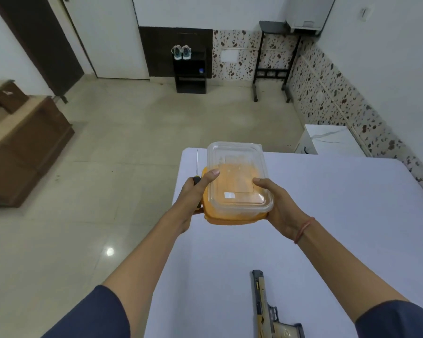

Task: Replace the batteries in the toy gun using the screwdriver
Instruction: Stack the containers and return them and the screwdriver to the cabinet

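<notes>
Left hand [193, 191] grips the screwdriver [197, 164] and the orange lidded box [237, 191]; right hand [277, 206] holds its other side. Toy gun [264, 306] lies on the bench [340, 215], nearer the person than the right hand.

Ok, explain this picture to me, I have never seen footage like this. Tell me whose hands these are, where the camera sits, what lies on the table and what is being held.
There is no machine here. A person wears one wide-angle camera on the head, so the single picture looks forward and down along both bare arms.

The left hand holds a screwdriver, its thin shaft pointing away. The same hand steadies the left side of a clear-topped orange container, thumb on top. The right hand grips the container's right side. What is inside cannot be made out.

Below the hands is a white table. On it, near the bottom edge of the picture, lies the toy gun, untouched.
</notes>
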